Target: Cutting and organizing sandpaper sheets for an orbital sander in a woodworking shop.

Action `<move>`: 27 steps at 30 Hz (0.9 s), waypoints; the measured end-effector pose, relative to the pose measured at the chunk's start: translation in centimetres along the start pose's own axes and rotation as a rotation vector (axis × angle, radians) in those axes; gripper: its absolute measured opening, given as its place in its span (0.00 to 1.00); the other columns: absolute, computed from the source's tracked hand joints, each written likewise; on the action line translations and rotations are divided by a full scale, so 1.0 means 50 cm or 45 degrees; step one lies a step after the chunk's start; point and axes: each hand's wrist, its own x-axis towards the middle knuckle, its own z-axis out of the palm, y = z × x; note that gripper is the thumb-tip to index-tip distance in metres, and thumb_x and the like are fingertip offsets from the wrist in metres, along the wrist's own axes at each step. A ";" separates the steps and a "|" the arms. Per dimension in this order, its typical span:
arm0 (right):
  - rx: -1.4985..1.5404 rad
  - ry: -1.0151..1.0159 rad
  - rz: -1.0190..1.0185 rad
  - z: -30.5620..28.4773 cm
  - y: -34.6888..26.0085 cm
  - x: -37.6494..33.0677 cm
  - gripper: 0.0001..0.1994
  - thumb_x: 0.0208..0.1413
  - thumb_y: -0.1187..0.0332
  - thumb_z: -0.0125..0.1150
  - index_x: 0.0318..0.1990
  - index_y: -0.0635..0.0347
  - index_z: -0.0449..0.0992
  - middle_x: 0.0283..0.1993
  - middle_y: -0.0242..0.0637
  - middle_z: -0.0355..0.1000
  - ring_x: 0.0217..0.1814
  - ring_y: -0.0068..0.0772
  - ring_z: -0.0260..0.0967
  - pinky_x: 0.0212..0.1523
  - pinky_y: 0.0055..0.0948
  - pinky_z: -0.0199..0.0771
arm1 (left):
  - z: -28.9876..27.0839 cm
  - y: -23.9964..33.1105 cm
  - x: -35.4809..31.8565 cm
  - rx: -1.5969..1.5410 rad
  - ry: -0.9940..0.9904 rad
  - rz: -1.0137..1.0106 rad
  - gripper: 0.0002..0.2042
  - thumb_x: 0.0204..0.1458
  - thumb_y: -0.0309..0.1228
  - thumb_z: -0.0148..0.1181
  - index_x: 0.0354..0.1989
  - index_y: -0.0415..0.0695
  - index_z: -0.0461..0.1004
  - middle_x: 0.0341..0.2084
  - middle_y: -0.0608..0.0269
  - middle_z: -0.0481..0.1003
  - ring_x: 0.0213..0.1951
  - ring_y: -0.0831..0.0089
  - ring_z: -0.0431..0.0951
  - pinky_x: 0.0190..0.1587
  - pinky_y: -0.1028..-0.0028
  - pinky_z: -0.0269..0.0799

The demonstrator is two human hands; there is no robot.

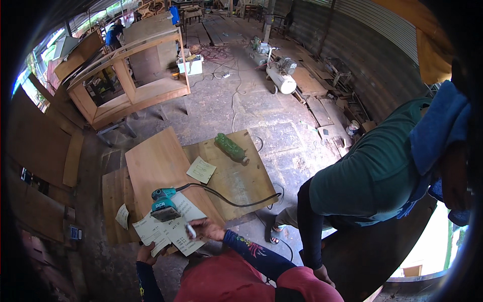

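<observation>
A sheet of paper (168, 230) with handwriting was seen lying on a wooden board (156, 171), at the board's near edge. The right hand (206, 229) was closed around a white pen or marker (191, 231), its tip resting on the sheet; the grip looked like a writing pinch, though the individual fingers were too small to be made out. The left hand (146, 253) was placed at the lower left edge of the sheet, touching it, apparently so that the paper was kept flat and steady; whether the edge was pinched or merely pressed could not be told.

A teal sander (163, 205) was standing on the upper part of the same sheet, probably serving as a weight. Its black cable (226, 200) was trailed rightward across a second board (236, 181) and off toward the floor. On that second board a green plastic bottle (230, 147) was lying on its side, and a small yellowish note (201, 169) was resting across the seam between the two boards. Another scrap of paper (122, 216) was lying to the left, on a lower panel.

A second person in a green shirt (372, 176) was bent over at the right, well apart from the sheet. An unfinished wooden cabinet frame (133, 80) was standing beyond, and a white air compressor (280, 78) further back.
</observation>
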 end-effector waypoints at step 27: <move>-0.696 -0.553 0.267 0.174 0.246 -0.069 0.20 0.52 0.71 0.58 0.54 0.65 0.77 0.41 0.41 0.80 0.40 0.28 0.76 0.44 0.30 0.76 | 0.008 -0.018 0.015 0.349 0.431 0.069 0.13 0.54 0.26 0.57 0.47 0.39 0.75 0.42 0.54 0.80 0.41 0.59 0.82 0.41 0.62 0.79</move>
